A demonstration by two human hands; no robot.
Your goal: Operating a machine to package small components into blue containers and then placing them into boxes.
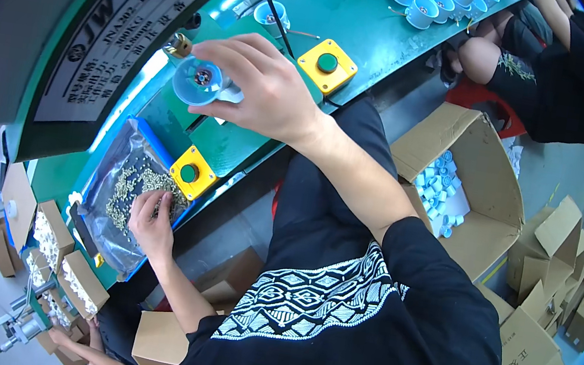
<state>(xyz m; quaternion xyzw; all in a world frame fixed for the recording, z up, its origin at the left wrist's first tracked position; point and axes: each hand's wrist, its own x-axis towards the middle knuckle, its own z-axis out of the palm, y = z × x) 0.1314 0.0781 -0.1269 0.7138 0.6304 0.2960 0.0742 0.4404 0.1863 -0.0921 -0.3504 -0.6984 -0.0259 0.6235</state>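
My right hand [264, 88] is closed round a light-blue plastic cup-shaped housing [188, 91], its open end tilted up and small coppery metal parts showing inside. It is held next to the brass tip [178, 45] of the press. My left hand [152, 223] is at the near edge of a blue tray [149, 140] lined with clear plastic. Small brass-coloured metal pieces [126, 192] lie heaped in that tray, beside the fingers. The left fingers are bent and pressed together; whatever is between them is too small to make out.
Two yellow boxes with green buttons, one box [335, 83] farther and one nearer [179, 182], flank the work spot. More blue housings [422, 11] stand on the green bench [318, 5]. An open carton [485, 204] with blue-white parts sits at right. Other people sit nearby.
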